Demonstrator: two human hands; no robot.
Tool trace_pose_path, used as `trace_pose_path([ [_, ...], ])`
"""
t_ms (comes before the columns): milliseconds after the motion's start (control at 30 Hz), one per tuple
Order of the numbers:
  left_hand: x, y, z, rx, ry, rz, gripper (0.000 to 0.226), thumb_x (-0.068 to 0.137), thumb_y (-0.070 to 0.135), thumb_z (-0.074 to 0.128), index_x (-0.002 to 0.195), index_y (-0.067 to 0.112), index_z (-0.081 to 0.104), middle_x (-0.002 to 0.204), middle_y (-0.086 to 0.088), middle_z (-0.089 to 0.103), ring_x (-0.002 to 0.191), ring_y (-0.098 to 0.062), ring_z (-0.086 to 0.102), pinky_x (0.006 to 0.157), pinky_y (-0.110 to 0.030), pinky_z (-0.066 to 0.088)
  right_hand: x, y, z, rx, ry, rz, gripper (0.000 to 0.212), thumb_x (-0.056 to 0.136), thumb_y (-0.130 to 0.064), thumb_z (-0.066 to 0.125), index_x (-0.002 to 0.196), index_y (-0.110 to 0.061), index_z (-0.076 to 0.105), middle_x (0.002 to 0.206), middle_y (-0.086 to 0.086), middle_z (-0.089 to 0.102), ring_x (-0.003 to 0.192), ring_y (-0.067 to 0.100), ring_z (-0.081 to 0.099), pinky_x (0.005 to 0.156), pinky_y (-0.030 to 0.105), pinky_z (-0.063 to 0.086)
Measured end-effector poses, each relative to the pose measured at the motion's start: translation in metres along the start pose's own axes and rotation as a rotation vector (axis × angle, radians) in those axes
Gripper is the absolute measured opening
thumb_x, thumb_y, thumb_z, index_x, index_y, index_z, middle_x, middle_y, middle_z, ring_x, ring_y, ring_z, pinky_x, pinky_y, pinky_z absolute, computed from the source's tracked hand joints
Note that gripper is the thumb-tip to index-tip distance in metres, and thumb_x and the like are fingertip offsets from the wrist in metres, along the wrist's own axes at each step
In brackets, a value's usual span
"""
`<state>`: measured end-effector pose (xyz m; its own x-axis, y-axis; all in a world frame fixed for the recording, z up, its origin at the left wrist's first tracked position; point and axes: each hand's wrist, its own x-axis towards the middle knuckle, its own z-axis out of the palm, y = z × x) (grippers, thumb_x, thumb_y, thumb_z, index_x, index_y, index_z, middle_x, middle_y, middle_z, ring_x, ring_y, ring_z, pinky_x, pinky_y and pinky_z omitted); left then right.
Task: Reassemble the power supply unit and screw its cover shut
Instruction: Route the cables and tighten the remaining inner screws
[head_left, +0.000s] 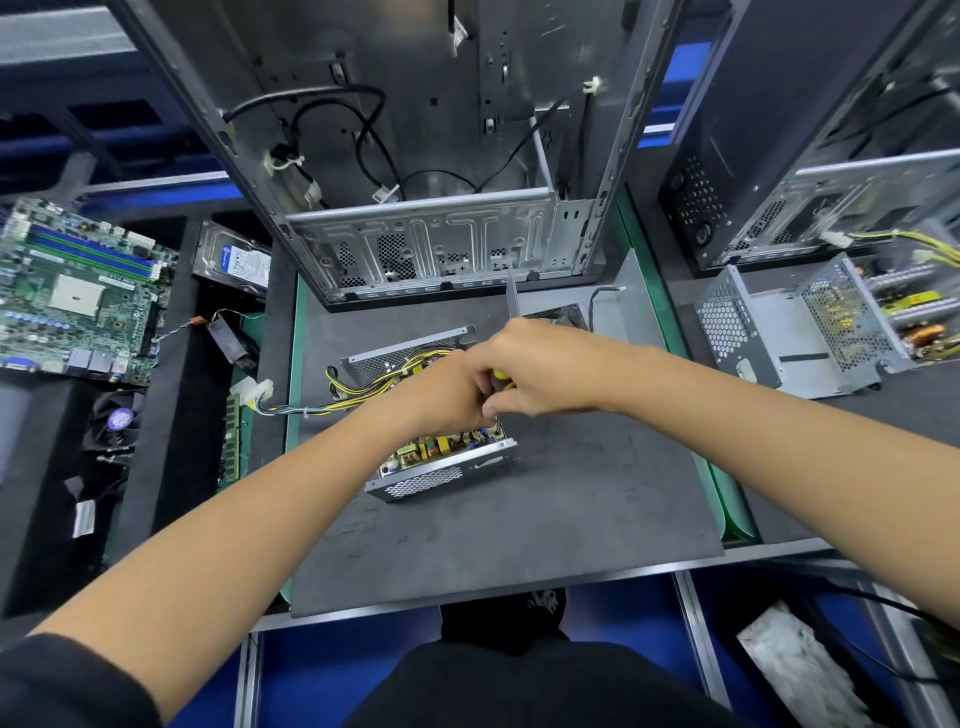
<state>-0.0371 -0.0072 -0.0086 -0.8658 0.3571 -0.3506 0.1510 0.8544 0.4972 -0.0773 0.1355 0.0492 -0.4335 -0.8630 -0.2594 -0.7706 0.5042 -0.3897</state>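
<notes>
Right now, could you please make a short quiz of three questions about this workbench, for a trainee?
1. True or false: the power supply unit already has its cover on.
2. Which tool do the hands hold? A) pliers B) screwdriver C) tweezers
3. What board lies at the far left?

Key: 1. False, its circuit board shows. 2. B; the right hand and left hand meet at its handle. 3. The motherboard.

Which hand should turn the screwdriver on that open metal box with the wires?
Probably the right hand: it already grips the screwdriver, whose shaft points away from the person, above the power supply unit. The left hand sits beside it, better placed for steadying.
</notes>
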Motion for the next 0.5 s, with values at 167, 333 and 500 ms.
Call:
trace_pose_path([
  [167, -0.009, -0.006, 0.0, -0.048, 0.017, 0.09, 0.01, 0.082, 0.005, 0.059, 0.081, 0.004, 0.069, 0.086, -0.011, 0.07, 0.083, -0.029, 0.061, 0.071, -0.035, 0.048, -0.007, -0.007, 0.001, -0.044, -0.068, -0.058, 0.024, 0.089, -0.022, 0.062, 0.082, -0.022, 0.039, 0.089, -0.001, 0.048, 0.073, 0.017, 0.047, 0.065, 0.033, 0.038],
  [333, -0.01, -0.009, 0.0, 0.121, 0.038, 0.176, 0.012, 0.087, 0.02, 0.061, 0.091, 0.009, 0.065, 0.093, -0.005, 0.068, 0.09, -0.021, 0.054, 0.073, -0.023, 0.029, -0.006, -0.014, -0.008, -0.085, -0.108, -0.011, 0.034, 0.086, -0.011, 0.053, 0.076, -0.03, 0.027, 0.09, -0.003, 0.035, 0.064, 0.016, 0.044, 0.058, 0.034, 0.031],
  [500, -0.007, -0.015, -0.001, 0.074, 0.017, 0.113, 0.018, 0.086, 0.031, 0.067, 0.091, 0.014, 0.069, 0.093, 0.001, 0.069, 0.094, -0.017, 0.053, 0.068, -0.013, 0.022, 0.003, -0.018, -0.004, -0.351, -0.03, -0.027, 0.017, 0.088, -0.022, 0.058, 0.1, -0.011, 0.06, 0.095, 0.008, 0.06, 0.081, 0.028, 0.06, 0.053, 0.027, 0.031],
])
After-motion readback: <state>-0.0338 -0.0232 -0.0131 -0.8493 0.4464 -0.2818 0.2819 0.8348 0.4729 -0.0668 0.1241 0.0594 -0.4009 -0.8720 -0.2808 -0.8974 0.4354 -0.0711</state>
